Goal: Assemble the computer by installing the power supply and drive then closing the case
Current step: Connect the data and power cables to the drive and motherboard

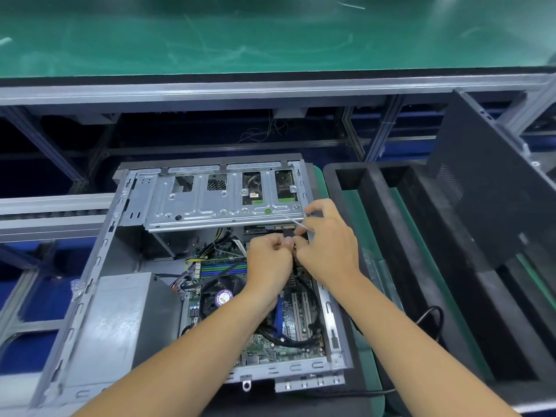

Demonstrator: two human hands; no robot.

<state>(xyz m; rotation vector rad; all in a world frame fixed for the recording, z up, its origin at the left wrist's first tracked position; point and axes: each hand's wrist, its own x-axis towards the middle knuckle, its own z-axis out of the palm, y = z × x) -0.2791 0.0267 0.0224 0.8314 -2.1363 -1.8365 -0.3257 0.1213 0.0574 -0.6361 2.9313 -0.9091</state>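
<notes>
An open computer case (99, 254) lies on its side with the motherboard (270, 341) showing. The grey power supply (105, 320) sits in the case's near left corner. A metal drive cage (216, 200) spans the far end, with a drive (282, 185) visible through its right slots. My left hand (267, 263) and my right hand (328, 245) meet just below the cage's right end. Both pinch a small black connector (288, 233) with a thin cable; the fingers hide most of it.
The black side panel (481, 206) leans upright at the right. A black foam tray (400, 236) with long slots lies beside the case. A black cable (433, 314) loops at the right. A green conveyor belt (270, 34) runs across the back.
</notes>
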